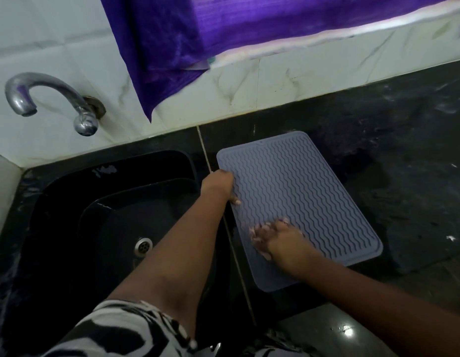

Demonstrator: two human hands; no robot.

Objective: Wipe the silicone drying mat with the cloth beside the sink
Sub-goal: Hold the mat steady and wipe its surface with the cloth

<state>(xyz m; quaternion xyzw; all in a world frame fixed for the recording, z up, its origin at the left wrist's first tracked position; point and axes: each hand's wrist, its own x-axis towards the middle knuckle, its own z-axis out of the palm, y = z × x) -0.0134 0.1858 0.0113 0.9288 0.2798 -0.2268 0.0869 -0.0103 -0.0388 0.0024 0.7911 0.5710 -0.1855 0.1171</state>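
Note:
The grey silicone drying mat [301, 189], ribbed with wavy lines, lies flat on the black counter to the right of the sink. My left hand [218, 188] grips the mat's left edge, thumb on top. Near the mat's lower left corner my right hand [278, 240] rests flat on the mat with fingers spread and slightly blurred; I see nothing held in it. A purple cloth [172, 47] hangs down from the window ledge above the counter, away from both hands.
The black sink [95, 215] with its metal drain [144, 247] sits left of the mat. A curved metal tap [51, 99] sticks out of the white tiled wall. The dark counter [404, 124] stretches right, with wet-looking patches beside the mat.

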